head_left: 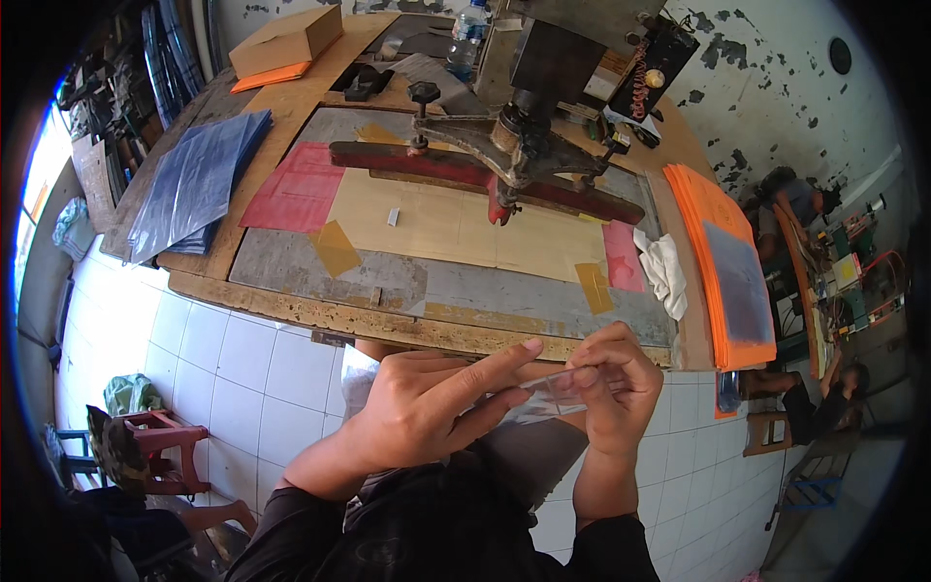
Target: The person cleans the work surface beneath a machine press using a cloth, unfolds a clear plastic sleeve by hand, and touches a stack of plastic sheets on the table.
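My left hand (419, 400) and my right hand (619, 388) meet over my lap, just off the bench's front edge. Between them is a thin clear plastic piece (555, 392); whether it is a sheet or a sleeve I cannot tell. The right thumb and fingers pinch its right end. On its left end, the left thumb and forefinger close in, with the forefinger stretched along the top. Beyond my hands stands a press with a long red bar (441, 175) over a pale yellow board (446, 228). A small whitish piece (393, 216) lies on that board.
Clear bluish plastic sheets (199, 184) are stacked at left. Orange sleeves (713, 281) lie at right, beside a crumpled white cloth (661, 270). A cardboard box (287, 41) and a water bottle (467, 39) stand at the back. Other people sit at far right and lower left, near a red stool (167, 451).
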